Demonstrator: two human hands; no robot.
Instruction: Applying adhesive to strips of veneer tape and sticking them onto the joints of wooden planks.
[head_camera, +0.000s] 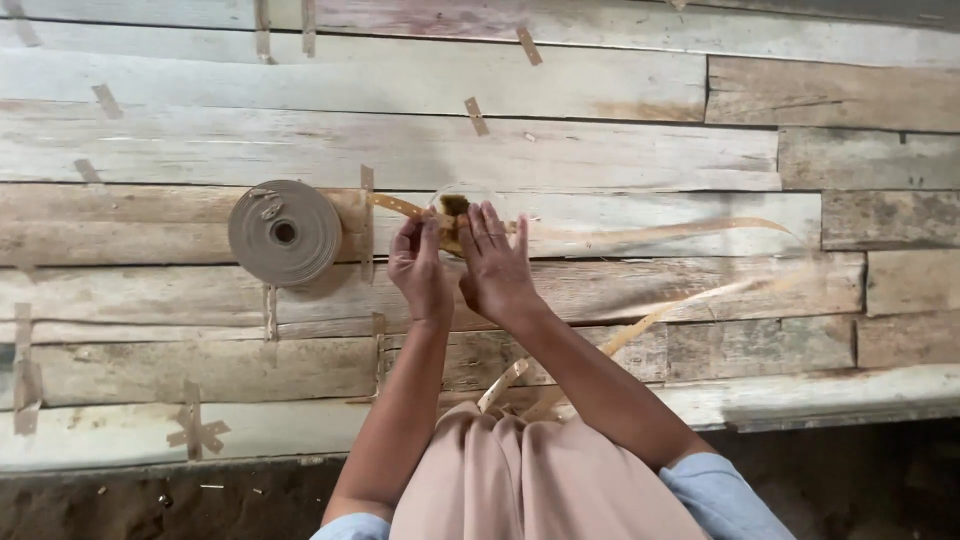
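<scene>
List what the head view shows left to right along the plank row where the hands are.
Crossed strip scraps → coiled strip roll → left hand → right hand → long loose strips trailing right.
</scene>
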